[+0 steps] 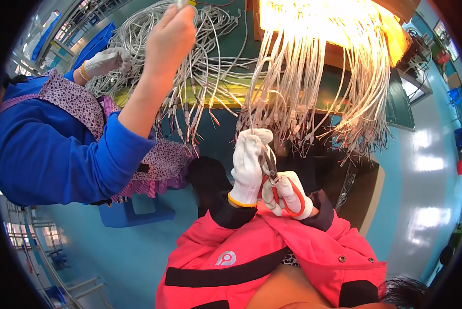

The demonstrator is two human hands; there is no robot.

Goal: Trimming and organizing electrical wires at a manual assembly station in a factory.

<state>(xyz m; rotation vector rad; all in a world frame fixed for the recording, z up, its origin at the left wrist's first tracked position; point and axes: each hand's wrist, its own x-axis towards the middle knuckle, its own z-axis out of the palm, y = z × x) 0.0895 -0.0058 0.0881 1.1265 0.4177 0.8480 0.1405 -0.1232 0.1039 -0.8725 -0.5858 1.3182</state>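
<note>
My left hand (247, 169), in a white glove with a yellow cuff, is closed on a pale cable (252, 116) that comes down from the hanging bundle. My right hand (288, 196), also gloved in white, is wrapped round the red handles of scissors (270, 166). Their dark blades point up beside the left hand's fingers. Whether the blades touch the cable cannot be made out. Just beyond both hands hangs a thick bundle of clear-sheathed cables (313, 77), with small connectors and bare coloured wire ends at the bottom.
At left, a co-worker in a blue sleeve (61, 149) raises one bare hand (171, 44) beside a heap of coiled cables (138, 31). A bright lit box (318, 18) stands over the hanging bundle. A blue stool (138, 213) is on the floor, and a brown carton (367, 198) sits at right.
</note>
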